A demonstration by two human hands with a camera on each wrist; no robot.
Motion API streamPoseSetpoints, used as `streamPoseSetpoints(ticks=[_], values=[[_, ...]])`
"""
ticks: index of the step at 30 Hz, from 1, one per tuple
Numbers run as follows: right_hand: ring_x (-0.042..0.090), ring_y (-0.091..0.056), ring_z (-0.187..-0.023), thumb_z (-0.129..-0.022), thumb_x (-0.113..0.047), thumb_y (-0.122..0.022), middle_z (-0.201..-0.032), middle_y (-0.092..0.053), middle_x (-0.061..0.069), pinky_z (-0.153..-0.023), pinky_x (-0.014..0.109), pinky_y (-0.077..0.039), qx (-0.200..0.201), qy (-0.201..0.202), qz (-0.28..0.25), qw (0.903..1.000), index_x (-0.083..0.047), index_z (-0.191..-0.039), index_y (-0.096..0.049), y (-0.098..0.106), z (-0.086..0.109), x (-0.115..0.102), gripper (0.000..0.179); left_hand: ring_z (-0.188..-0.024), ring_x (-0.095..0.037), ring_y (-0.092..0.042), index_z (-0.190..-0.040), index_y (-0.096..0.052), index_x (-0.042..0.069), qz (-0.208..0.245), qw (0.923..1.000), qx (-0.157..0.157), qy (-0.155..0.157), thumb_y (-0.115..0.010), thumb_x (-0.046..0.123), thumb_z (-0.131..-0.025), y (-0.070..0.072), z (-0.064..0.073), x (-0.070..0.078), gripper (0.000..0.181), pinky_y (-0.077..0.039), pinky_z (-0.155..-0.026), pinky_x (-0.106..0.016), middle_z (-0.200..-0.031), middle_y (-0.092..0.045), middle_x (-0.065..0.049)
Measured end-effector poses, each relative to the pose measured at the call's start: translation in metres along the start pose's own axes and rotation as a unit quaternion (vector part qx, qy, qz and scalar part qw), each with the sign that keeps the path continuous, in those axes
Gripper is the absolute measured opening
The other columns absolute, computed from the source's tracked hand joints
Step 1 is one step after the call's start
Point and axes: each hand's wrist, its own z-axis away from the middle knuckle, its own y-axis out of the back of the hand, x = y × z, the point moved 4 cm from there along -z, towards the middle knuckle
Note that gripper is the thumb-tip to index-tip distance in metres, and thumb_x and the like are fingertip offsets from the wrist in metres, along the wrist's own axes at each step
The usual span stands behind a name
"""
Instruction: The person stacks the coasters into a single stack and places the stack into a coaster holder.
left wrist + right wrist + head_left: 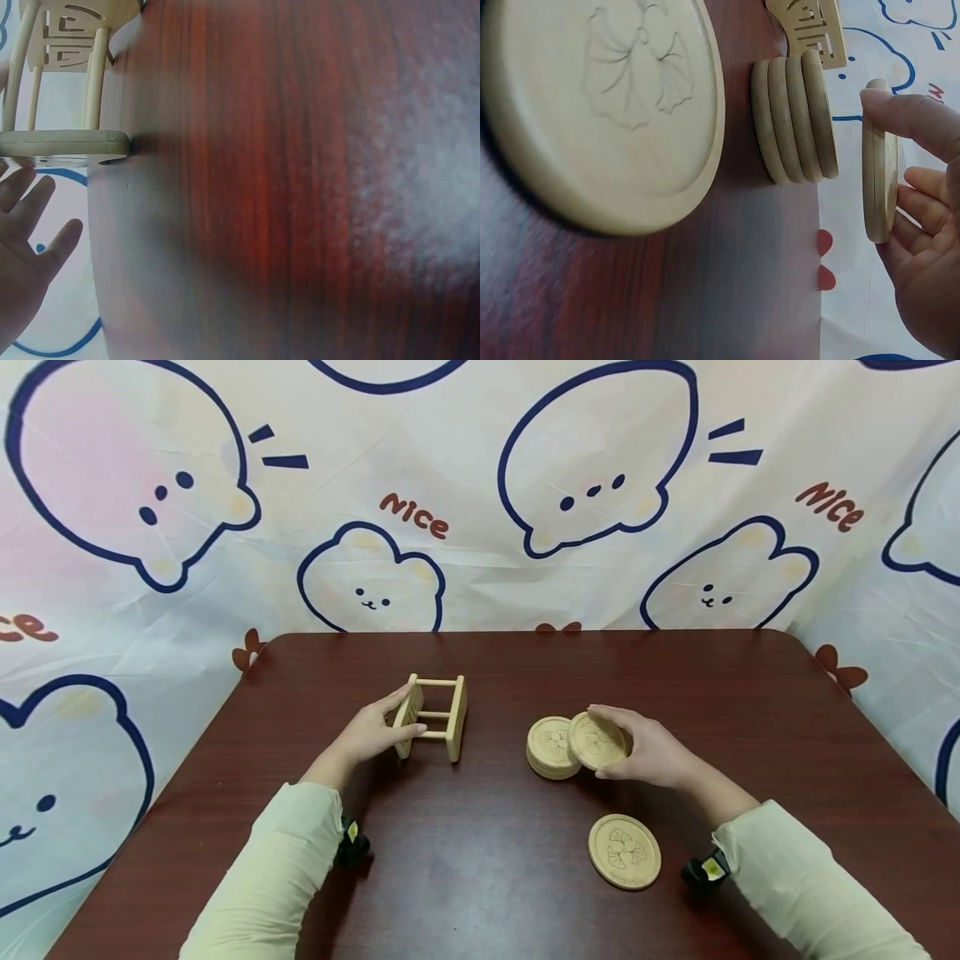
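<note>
At the left of the table stands a small pale wooden coaster rack (456,720) with slotted side panels joined by round rods. My left hand (372,729) holds its left panel, the thumb in front and the fingers behind; the left wrist view shows these fingers (28,202) by the panel. My right hand (654,752) pinches a round wooden coaster (596,742) by its edge, tilted beside a stack of several coasters (551,748). In the right wrist view this coaster (877,165) is apart from the stack (795,120). Another coaster (624,852), with a leaf pattern, lies flat nearer the front.
The dark reddish-brown table (480,860) has rounded far corners. Behind it hangs a pale cloth (480,460) printed with cartoon outlines. Both wrists wear a dark strapped device, one by the left sleeve (270,868) and one by the right sleeve (810,868).
</note>
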Motion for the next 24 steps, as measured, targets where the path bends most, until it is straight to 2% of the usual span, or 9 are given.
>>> streamPoseSetpoints(ticks=[16, 24], values=[[0.025, -0.035, -0.116, -0.059, -0.021, -0.079, -0.128, -0.040, 0.011, -0.090, 0.041, -0.030, -0.024, 0.027, 0.012, 0.9993, -0.002, -0.128, -0.039, -0.013, -0.022, -0.007, 0.082, -0.121, -0.032, -0.026, -0.139, -0.019, 0.018, -0.017, 0.9999, -0.002, 0.002, -0.062, 0.046, -0.074, 0.000, 0.002, 0.002, 0.082, -0.027, -0.092, -0.047, -0.139, -0.023, -0.013], [0.025, -0.035, -0.116, -0.060, -0.018, -0.078, -0.129, -0.040, 0.012, -0.090, 0.041, -0.031, -0.042, 0.030, 0.019, 0.9985, -0.001, -0.129, -0.039, -0.016, -0.029, -0.014, 0.080, -0.121, -0.032, -0.026, -0.139, -0.018, 0.018, -0.018, 0.9998, -0.003, -0.004, -0.061, 0.047, -0.074, 0.000, 0.001, 0.002, 0.082, -0.028, -0.091, -0.047, -0.139, -0.022, -0.012]])
